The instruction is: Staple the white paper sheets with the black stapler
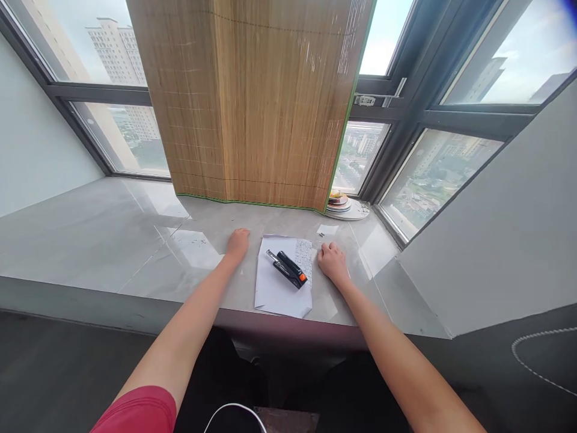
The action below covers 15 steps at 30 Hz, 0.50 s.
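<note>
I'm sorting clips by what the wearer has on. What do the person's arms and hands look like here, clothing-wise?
Both forearms are bare down to the hands: no gloves, watch, rings or bracelets show on the left hand or the right hand. The left arm has a short red sleeve at the upper arm, visible at the frame's bottom edge. The right arm's sleeve is out of frame.

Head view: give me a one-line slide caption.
Both hands, left hand and right hand, rest on the sill beside paper bearing a stapler.
</note>
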{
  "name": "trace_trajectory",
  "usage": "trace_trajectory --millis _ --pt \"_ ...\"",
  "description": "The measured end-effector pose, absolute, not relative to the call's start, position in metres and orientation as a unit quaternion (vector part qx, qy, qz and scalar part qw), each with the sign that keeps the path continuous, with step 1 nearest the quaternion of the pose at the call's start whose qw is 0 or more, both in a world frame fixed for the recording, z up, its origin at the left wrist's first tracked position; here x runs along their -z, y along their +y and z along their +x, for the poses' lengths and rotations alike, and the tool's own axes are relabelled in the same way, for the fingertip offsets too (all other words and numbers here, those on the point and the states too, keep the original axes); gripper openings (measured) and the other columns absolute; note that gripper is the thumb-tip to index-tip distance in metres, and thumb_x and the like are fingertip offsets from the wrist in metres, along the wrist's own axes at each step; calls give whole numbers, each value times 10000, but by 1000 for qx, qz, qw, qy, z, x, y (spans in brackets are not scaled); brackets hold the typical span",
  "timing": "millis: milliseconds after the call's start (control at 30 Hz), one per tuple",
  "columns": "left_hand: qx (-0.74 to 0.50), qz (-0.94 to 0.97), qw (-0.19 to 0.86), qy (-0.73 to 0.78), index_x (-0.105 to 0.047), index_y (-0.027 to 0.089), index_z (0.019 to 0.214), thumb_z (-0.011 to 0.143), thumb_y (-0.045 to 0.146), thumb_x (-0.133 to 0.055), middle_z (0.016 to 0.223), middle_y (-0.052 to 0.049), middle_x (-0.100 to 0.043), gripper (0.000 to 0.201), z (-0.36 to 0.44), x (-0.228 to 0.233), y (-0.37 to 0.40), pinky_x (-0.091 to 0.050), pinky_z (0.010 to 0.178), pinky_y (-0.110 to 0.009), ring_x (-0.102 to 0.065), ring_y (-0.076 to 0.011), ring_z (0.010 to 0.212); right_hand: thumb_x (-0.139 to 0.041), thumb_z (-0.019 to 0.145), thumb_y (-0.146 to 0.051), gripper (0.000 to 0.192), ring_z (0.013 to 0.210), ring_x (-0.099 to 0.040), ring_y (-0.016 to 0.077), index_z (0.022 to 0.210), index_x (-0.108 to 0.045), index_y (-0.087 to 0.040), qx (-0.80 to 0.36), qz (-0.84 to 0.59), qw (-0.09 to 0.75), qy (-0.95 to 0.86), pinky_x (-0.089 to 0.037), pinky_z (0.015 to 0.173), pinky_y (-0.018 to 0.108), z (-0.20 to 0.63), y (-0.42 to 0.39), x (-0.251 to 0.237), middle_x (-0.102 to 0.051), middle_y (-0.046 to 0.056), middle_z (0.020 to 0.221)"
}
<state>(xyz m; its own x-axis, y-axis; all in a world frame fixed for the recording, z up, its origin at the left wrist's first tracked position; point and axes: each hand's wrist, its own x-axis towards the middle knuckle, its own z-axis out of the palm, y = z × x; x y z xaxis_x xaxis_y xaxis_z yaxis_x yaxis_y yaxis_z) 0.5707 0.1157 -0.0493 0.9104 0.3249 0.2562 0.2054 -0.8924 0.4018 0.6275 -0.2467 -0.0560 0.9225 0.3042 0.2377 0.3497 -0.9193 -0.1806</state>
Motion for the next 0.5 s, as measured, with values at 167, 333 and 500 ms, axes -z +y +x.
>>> trace_trajectory --millis 167,333,500 --pt "-186 955 186 136 -764 187 1160 913 59 -438 1214 -143 -724 429 540 56 109 -507 977 -404 -634 -297 1157 -387 1014 -222 205 989 -536 268 931 -574 -214 99 -975 120 -162 -387 859 383 626 -245 55 -561 104 1010" --pt "-222 951 157 146 -751 211 997 943 177 -517 1096 -140 -685 242 519 54 103 -502 967 -419 -625 -314 1092 -385 1005 -198 211 1017 -550 281 946 -587 -207 109 -973 136 -152 -394 871 392 624 -243 54 -594 125 1036" --pt "-231 932 232 152 -628 213 1060 966 171 -491 1037 -105 -684 171 511 47 87 -506 849 -383 -653 -272 936 -428 1000 -264 173 907 -568 229 889 -551 -217 119 -924 295 -212 -422 829 343 612 -244 43 -618 65 923"
